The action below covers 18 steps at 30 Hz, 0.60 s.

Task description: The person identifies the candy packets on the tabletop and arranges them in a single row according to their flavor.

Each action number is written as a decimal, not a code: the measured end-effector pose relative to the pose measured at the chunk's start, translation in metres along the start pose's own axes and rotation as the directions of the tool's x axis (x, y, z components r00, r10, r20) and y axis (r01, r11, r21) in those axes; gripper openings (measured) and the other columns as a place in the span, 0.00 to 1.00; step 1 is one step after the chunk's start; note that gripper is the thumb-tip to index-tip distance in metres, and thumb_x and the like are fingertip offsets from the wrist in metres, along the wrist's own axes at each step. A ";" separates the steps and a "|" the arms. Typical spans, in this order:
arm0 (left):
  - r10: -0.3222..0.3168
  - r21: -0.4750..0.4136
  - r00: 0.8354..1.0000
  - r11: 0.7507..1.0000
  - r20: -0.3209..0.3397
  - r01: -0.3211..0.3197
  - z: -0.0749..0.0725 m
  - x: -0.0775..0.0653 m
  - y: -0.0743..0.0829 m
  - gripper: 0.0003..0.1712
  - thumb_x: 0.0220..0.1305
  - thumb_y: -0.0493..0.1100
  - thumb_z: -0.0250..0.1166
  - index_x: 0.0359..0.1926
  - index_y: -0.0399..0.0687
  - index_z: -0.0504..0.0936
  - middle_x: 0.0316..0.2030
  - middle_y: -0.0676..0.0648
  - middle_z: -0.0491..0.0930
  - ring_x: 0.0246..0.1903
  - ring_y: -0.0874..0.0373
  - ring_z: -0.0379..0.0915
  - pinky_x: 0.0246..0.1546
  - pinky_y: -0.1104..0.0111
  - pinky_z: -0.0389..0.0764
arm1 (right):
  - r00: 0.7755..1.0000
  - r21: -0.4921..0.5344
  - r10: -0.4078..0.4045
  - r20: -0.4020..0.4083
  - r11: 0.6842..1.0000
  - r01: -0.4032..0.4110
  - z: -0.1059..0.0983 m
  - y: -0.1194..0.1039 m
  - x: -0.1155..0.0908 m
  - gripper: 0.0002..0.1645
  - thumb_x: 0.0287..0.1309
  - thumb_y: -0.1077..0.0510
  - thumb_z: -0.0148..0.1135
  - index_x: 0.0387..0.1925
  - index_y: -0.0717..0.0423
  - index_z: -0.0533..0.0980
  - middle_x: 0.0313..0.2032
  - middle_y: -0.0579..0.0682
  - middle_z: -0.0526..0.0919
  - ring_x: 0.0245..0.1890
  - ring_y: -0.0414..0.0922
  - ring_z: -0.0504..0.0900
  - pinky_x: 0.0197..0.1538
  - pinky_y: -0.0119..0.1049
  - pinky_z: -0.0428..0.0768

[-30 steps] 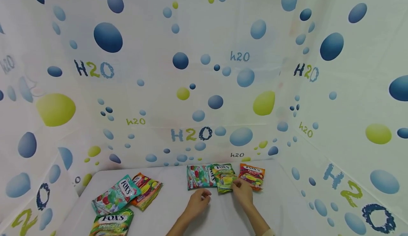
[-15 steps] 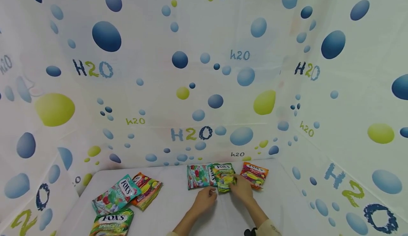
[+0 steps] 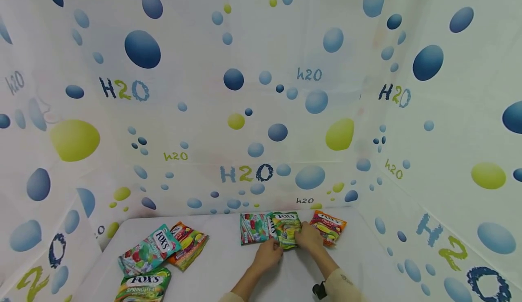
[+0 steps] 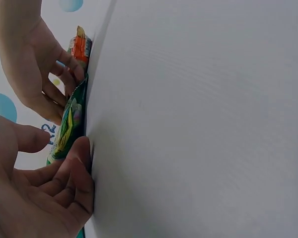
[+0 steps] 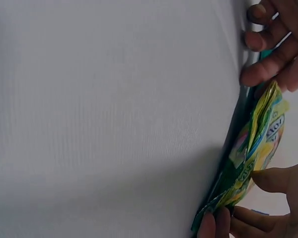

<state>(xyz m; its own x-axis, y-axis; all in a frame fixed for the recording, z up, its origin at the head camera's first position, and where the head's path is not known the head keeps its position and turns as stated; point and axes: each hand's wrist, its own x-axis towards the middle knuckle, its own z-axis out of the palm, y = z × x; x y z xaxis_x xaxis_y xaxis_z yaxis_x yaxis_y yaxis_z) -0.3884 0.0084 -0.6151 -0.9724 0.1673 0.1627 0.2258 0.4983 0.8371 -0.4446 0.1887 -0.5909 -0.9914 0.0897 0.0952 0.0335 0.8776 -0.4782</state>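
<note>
A green Fox's candy bag (image 3: 286, 230) lies toward the back of the table, overlapping the edge of a teal Fox's bag (image 3: 253, 229) on its left. My right hand (image 3: 311, 237) pinches the green bag's right edge; in the right wrist view the thumb (image 5: 272, 179) presses on its front with fingers beneath. At the bag's lower left is my left hand (image 3: 267, 254), its fingers loosely bent by the edge and its thumb (image 4: 32, 139) apart from the bag. An orange Fox's bag (image 3: 328, 226) lies just right of my right hand.
On the table's left side lie another teal bag (image 3: 148, 251), an orange bag (image 3: 189, 243) partly under it, and a green Spring Tea bag (image 3: 142, 286) in front. A patterned curtain (image 3: 195, 125) surrounds the white table (image 3: 204, 284) at back and sides.
My left hand has moved right to the green bag's lower left edge. The green bag now lies straighter, and the orange bag has shifted slightly right and turned.
</note>
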 end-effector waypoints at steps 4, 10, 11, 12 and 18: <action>-0.030 0.015 0.999 0.999 -0.031 0.030 0.002 0.004 0.004 0.10 0.67 0.40 0.61 0.35 0.37 0.84 0.24 0.50 0.78 0.24 0.57 0.72 0.24 0.64 0.76 | 1.000 0.026 -0.002 0.010 1.000 0.002 -0.003 0.001 0.005 0.25 0.64 0.53 0.63 0.53 0.69 0.78 0.42 0.63 0.85 0.39 0.57 0.84 0.42 0.55 0.84; -0.110 0.043 0.993 0.993 -0.047 0.112 0.006 0.008 0.006 0.13 0.70 0.41 0.62 0.30 0.38 0.83 0.20 0.51 0.74 0.20 0.58 0.69 0.20 0.67 0.69 | 1.000 0.040 0.018 0.019 0.999 -0.019 -0.002 0.002 0.010 0.25 0.65 0.52 0.64 0.53 0.70 0.79 0.44 0.62 0.86 0.42 0.56 0.85 0.45 0.54 0.85; -0.126 0.048 0.991 0.991 -0.047 0.129 0.007 0.009 0.006 0.13 0.70 0.42 0.62 0.30 0.39 0.83 0.20 0.51 0.74 0.20 0.58 0.69 0.20 0.67 0.68 | 1.000 0.032 0.022 0.019 0.999 -0.023 -0.001 0.002 0.010 0.25 0.65 0.52 0.64 0.52 0.69 0.79 0.44 0.62 0.86 0.41 0.55 0.85 0.44 0.53 0.85; -0.136 0.057 0.989 0.989 -0.050 0.139 0.008 0.010 0.005 0.14 0.70 0.42 0.62 0.29 0.39 0.83 0.19 0.51 0.74 0.20 0.58 0.69 0.20 0.67 0.68 | 0.999 0.021 0.028 0.021 0.999 -0.028 -0.001 0.002 0.011 0.24 0.66 0.52 0.64 0.51 0.69 0.80 0.43 0.61 0.86 0.39 0.54 0.84 0.43 0.52 0.85; -0.159 0.063 0.983 0.984 -0.087 0.165 0.012 0.013 0.004 0.15 0.70 0.44 0.62 0.24 0.47 0.80 0.18 0.53 0.74 0.18 0.59 0.67 0.18 0.68 0.64 | 0.999 -0.021 0.049 0.022 0.999 -0.049 -0.002 0.001 0.019 0.15 0.65 0.56 0.62 0.41 0.66 0.81 0.34 0.57 0.84 0.28 0.49 0.78 0.29 0.44 0.79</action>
<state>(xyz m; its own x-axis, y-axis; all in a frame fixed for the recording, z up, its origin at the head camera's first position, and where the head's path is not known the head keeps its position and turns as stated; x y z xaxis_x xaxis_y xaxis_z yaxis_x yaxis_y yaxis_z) -0.3994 0.0230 -0.6160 -0.9973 0.0110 0.0724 0.0656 0.5715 0.8180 -0.4627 0.1922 -0.5883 -0.9911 0.1222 0.0521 0.0844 0.8820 -0.4637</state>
